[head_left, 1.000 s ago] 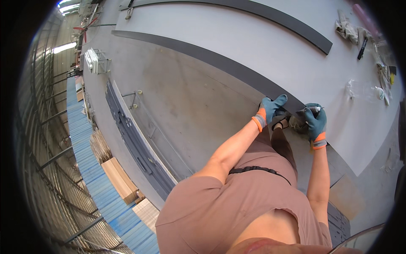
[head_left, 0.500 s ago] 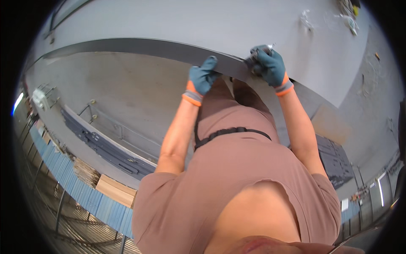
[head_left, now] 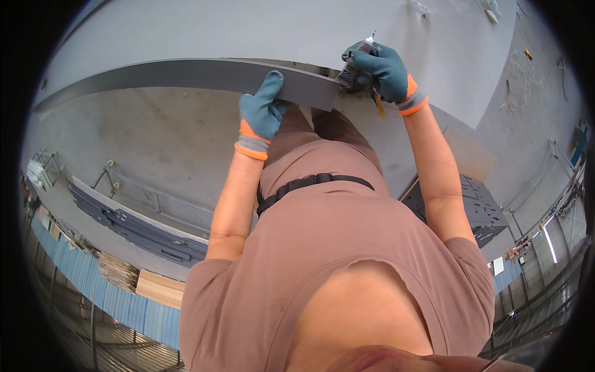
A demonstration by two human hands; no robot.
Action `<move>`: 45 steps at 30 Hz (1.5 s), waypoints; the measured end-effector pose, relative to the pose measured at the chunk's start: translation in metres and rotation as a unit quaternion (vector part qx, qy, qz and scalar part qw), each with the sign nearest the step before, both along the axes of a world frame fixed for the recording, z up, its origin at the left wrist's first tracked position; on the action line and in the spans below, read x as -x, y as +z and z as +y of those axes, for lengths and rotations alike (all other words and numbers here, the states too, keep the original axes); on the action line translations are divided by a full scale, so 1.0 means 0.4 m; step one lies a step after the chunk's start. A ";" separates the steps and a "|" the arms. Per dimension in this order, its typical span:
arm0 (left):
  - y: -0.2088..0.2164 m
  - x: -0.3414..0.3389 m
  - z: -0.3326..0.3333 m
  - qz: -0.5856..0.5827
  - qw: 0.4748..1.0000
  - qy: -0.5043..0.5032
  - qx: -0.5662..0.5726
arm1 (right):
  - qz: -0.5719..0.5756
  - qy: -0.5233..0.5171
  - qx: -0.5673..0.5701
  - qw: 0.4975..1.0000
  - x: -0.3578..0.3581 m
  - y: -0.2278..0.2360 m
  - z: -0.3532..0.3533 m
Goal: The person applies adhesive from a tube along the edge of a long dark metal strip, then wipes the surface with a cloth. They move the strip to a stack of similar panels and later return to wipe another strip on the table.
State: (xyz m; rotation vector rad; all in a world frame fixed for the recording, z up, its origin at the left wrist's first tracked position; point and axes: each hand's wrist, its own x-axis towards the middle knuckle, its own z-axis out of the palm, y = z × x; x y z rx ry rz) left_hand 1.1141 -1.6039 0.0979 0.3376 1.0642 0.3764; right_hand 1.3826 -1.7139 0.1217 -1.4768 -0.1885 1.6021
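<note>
Dark grey and long, a flat board is being held near its right end by the left hand, which is being clamped on it: the gloved thumb is being laid over the broad face, while the fingers are being partly hidden behind the board. Most of the board's length is being extended to the left of that hand, alongside a pale tabletop; only a short end is being left to the right. By the right hand, also gloved, a small dark tube with a white nozzle is being clasped. The nozzle is being pointed away from the body, and the tube's other end is being held right by the board's end; whether contact is being made cannot be told.
</note>
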 end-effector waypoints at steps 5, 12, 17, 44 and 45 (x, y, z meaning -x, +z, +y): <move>0.017 -0.010 -0.002 0.011 1.000 -0.001 -0.007 | 0.020 0.018 0.012 1.000 -0.002 -0.006 -0.002; 0.020 -0.019 -0.004 0.018 1.000 0.004 -0.013 | 0.042 0.000 0.013 0.999 0.010 -0.015 0.006; 0.017 -0.020 -0.005 0.001 1.000 -0.001 -0.019 | 0.053 0.024 0.011 0.998 -0.001 -0.026 0.013; 0.022 -0.018 -0.013 0.004 1.000 -0.008 -0.027 | 0.033 0.043 0.004 0.999 -0.004 -0.045 0.011; 0.022 -0.019 -0.013 0.006 1.000 -0.009 -0.028 | 0.009 0.037 0.010 0.999 0.002 -0.036 0.014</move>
